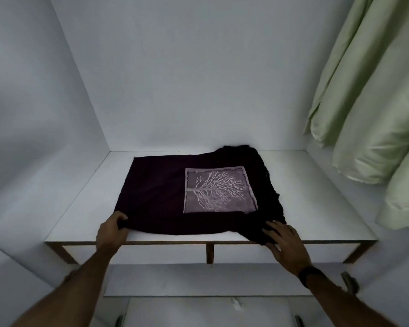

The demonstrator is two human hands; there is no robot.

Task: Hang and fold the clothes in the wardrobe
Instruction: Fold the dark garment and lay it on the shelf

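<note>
Shirt (156,185) bears tree print (218,188); no writing legible.

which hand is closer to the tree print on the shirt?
Right. The right hand lies flat on the dark shirt at its front right corner, just below the tree print. The left hand grips the front left corner, farther off.

Inside a wardrobe at home

Plain white walls (175,79) close in on 3 sides w/ a flat white shelf (305,197) at the bottom. Pale green clothes (368,102) hang at the right. A dark T-shirt (156,192) w/ a tree picture lies on the shelf. More shelves sit below.
</note>
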